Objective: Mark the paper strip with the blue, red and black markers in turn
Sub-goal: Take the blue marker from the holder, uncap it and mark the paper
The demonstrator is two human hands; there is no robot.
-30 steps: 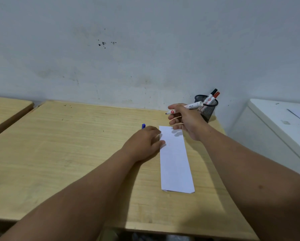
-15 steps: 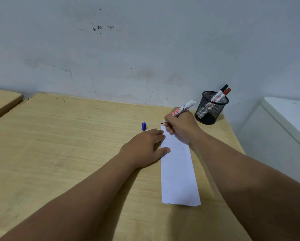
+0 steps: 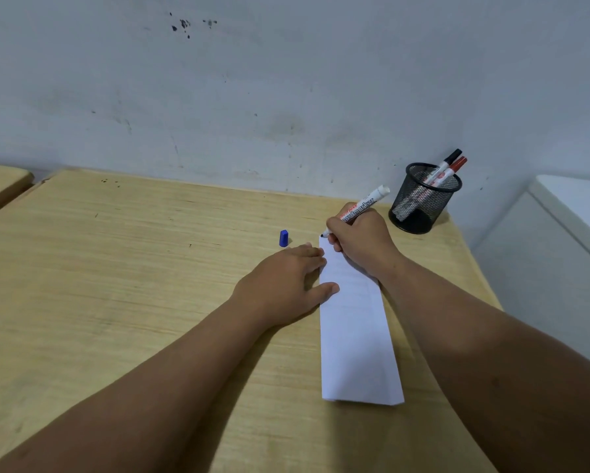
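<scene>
A long white paper strip (image 3: 355, 336) lies lengthwise on the wooden desk (image 3: 116, 268). My left hand (image 3: 283, 281) rests flat at the strip's left edge, fingertips and thumb on the paper. My right hand (image 3: 362, 244) grips an uncapped white marker (image 3: 365, 204), its tip touching the strip's far left corner. The blue cap (image 3: 283, 238) stands on the desk just beyond my left hand. The black-capped marker (image 3: 452, 157) and the red-capped marker (image 3: 459, 164) stick out of the mesh cup.
A black mesh pen cup (image 3: 423, 199) stands at the desk's far right corner by the wall. A white cabinet (image 3: 560, 233) sits right of the desk. Another wooden desk (image 3: 0, 186) adjoins at the far left.
My right hand brought the marker from near the cup down to the strip's far end, turning the tip onto the paper. My left hand stayed on the strip's edge.
</scene>
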